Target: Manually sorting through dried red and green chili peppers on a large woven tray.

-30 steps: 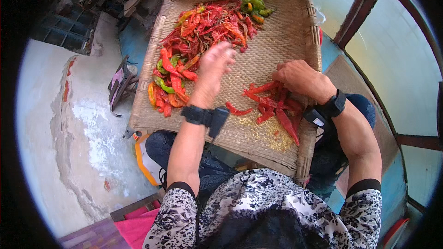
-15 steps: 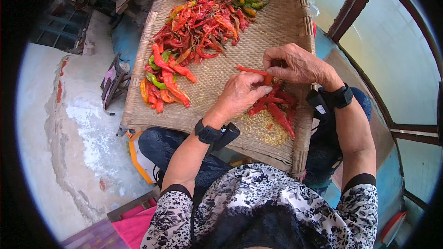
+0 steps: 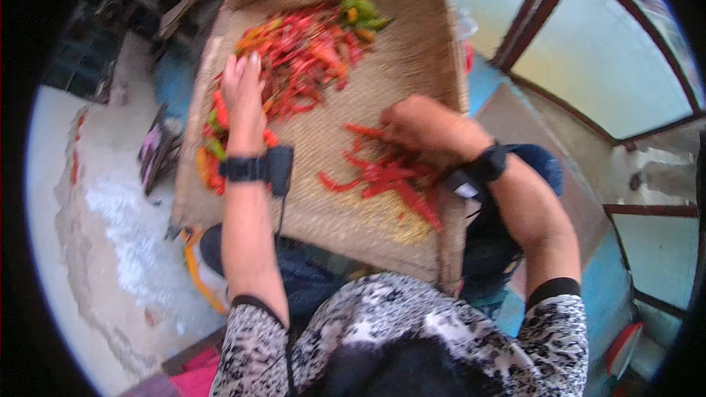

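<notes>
A wide woven tray rests across my lap. Over the left edge of its heap of red chili peppers is my left hand, open, with its fingers stretched toward the far side. Partly behind that wrist lie plumper red, orange and green peppers. My right hand is curled above split red pepper pieces on the tray's right side, blurred by motion. A red chili pepper sticks out at its fingertips and appears gripped there. Pale yellow seeds are scattered just nearer to me.
Green peppers sit at the heap's far right end. A raised rim borders the tray. Glass panes in dark frames stand to the right, and a worn whitewashed surface is on the left.
My left hand has left the right hand and moved left and away from me to the pepper heap. A red piece now lies left of the split ones. The whole view has shifted.
</notes>
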A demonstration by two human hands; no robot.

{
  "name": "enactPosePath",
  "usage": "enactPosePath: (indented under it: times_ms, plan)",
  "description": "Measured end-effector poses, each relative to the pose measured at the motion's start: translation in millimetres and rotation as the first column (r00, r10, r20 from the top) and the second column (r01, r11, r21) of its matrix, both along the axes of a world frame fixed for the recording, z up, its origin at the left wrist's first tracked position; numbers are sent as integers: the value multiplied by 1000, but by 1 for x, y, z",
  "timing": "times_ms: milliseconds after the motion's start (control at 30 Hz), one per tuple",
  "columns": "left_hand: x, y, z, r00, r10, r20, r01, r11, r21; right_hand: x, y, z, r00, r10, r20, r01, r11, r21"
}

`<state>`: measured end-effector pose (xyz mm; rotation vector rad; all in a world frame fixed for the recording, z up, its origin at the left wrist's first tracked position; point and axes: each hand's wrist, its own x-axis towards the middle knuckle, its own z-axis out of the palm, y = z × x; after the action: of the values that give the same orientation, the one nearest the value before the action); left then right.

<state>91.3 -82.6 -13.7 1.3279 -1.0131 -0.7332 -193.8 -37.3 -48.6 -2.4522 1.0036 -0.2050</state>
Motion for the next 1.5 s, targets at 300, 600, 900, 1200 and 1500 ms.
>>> enactPosePath:
  times_ms: [300, 600, 900, 1200, 1500]
  plan:
    - [-68, 136, -31, 342, -615, 710, 557, 742, 374, 23, 8, -18, 989, 23, -144, -50, 981, -187]
    - [-53, 162, -26, 669, -476, 571, 413, 876, 248, 10, 7, 0, 992, -75, 105, 80, 996, -41]
    - [-23, 120, 16, 804, -348, 482, 324, 936, 137, -6, 8, 36, 892, -243, 381, 194, 968, 162]
    - [-37, 76, 24, 499, -226, 837, 453, 891, -30, -3, 3, 29, 897, -137, 421, 75, 984, 159]
    - [-49, 104, -21, 422, -509, 750, 494, 823, 281, 2, 12, 36, 890, -119, 441, -3, 964, 266]
